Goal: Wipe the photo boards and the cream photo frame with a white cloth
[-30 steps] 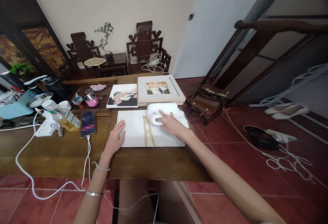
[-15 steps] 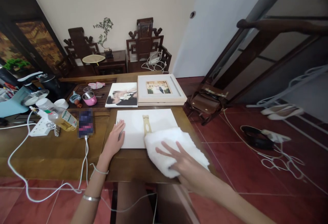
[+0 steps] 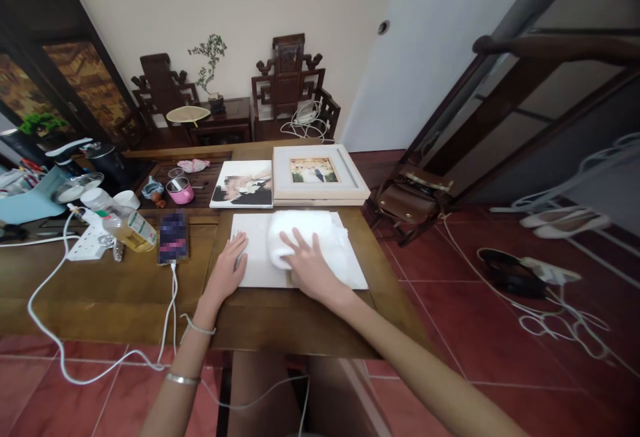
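Observation:
A folded white fluffy towel lies over the middle and upper part of a flat white rectangular board on the wooden table. My right hand presses on the towel from above with its fingers spread, the thumb side tucked against the towel's fold. Most of the tan figure on the board is hidden under the towel and hand. At the board's left edge, my left hand rests flat with its fingers stretched out.
Beyond the board lie a photo panel and a framed picture. Leftward are a phone on a cable, a bottle of yellowish liquid, a power strip and a pink cup. A chair with a brown bag stands right.
My right hand has moved forward and left, carrying the towel from the board's lower right corner onto its middle. My left hand stays on the left edge. The view has shifted slightly.

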Tool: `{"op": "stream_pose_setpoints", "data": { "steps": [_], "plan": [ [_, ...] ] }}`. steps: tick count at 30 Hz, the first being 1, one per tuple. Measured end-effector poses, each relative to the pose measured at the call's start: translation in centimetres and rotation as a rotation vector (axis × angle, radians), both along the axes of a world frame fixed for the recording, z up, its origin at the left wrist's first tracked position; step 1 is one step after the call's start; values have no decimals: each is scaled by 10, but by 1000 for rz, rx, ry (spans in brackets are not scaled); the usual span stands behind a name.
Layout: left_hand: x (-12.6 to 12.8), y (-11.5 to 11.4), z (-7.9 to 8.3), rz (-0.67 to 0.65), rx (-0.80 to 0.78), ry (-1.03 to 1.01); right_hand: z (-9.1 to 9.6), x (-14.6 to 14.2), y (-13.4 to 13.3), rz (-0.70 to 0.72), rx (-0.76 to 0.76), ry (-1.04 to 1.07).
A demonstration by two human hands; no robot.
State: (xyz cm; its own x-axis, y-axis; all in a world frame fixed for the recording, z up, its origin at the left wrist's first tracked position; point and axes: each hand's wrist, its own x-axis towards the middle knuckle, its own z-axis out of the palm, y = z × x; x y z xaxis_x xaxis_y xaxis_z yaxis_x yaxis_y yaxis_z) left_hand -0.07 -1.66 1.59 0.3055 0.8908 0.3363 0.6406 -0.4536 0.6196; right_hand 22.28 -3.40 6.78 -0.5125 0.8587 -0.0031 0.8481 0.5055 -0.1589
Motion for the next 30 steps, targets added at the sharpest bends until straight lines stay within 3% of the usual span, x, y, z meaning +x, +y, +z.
{"op": "stream_pose_setpoints", "data": {
  "steps": [5,8,12,16,19,23,27,30],
  "plan": [
    [2,-1,2,12,-13,9,-3,20,-67,144,-72,47],
    [2,-1,2,8,-6,-2,3,33,-75,195,-140,83],
    [2,0,0,11,2,15,11,38,-31,135,-172,112],
    [0,1,-1,1,15,20,7,19,29,-4,-43,95],
    [-1,2,-2,-3,19,8,0,-2,41,-65,38,39],
    [-1,2,-4,1,9,-1,-9,-12,1,21,57,-5],
    [1,0,-1,15,-2,11,-12,2,-57,186,20,30],
    [2,0,1,18,-12,11,-9,15,-68,252,-9,54]
  ]
}}
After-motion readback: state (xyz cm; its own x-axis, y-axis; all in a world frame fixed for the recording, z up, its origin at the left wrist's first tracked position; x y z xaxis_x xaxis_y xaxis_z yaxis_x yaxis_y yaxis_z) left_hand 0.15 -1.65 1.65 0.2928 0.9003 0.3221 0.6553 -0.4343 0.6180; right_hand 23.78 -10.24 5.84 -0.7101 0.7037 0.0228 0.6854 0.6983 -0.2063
